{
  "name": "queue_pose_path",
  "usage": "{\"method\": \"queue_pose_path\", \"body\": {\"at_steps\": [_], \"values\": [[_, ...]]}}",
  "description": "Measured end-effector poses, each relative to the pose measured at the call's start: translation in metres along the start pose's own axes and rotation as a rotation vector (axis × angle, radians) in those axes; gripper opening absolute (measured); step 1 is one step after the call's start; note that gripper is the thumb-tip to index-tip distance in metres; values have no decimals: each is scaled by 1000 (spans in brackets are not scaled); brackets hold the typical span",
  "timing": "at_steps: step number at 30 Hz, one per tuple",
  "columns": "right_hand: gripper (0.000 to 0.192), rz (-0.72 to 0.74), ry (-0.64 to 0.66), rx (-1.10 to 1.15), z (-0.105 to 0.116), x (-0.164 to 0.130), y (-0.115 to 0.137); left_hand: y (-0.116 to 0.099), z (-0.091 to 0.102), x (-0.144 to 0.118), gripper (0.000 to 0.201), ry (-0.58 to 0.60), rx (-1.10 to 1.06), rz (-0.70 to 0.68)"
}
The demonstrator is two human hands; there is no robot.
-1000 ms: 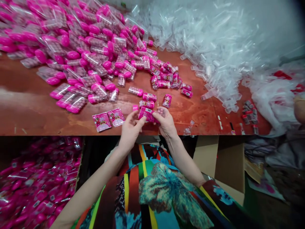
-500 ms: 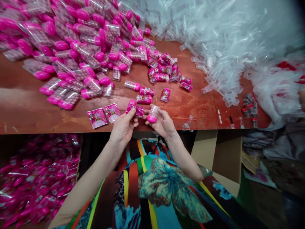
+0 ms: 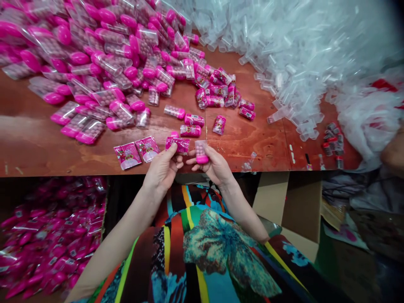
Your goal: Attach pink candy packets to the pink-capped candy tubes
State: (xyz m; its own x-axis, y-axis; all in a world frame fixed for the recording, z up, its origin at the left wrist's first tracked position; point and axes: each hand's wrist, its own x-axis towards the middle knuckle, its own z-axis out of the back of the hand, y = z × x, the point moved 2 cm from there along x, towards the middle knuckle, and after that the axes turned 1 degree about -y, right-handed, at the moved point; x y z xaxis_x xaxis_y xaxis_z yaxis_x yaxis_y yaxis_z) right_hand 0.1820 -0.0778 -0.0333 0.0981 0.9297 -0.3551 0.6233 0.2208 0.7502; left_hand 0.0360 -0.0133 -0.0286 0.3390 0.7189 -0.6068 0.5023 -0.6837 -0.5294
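The left hand has its grip clamped on a flat pink printed sleeve label; just right of it, the right hand pinches a clear pink-capped candy tube above the red-brown wooden counter edge.

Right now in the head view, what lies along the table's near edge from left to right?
Two flat pink packets → left hand holding a pink label → right hand holding a pink-capped tube → small dark bottles.
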Motion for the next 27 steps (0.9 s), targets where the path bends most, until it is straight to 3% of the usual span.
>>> {"method": "queue_pose_path", "body": {"at_steps": [6,14,21,27], "values": [[36,33,-19,-92,-4,-8,2,4,2,1,26,40,7,19],[43,33,-35,-71,-5,-12,2,5,-1,-1,22,8,22,64],[20,57,-115,72,0,-11,7,4,-4,-2,25,11,2,71],[12,6,-224,289,4,-8,15,2,-8,-5,24,1,4,72]]}}
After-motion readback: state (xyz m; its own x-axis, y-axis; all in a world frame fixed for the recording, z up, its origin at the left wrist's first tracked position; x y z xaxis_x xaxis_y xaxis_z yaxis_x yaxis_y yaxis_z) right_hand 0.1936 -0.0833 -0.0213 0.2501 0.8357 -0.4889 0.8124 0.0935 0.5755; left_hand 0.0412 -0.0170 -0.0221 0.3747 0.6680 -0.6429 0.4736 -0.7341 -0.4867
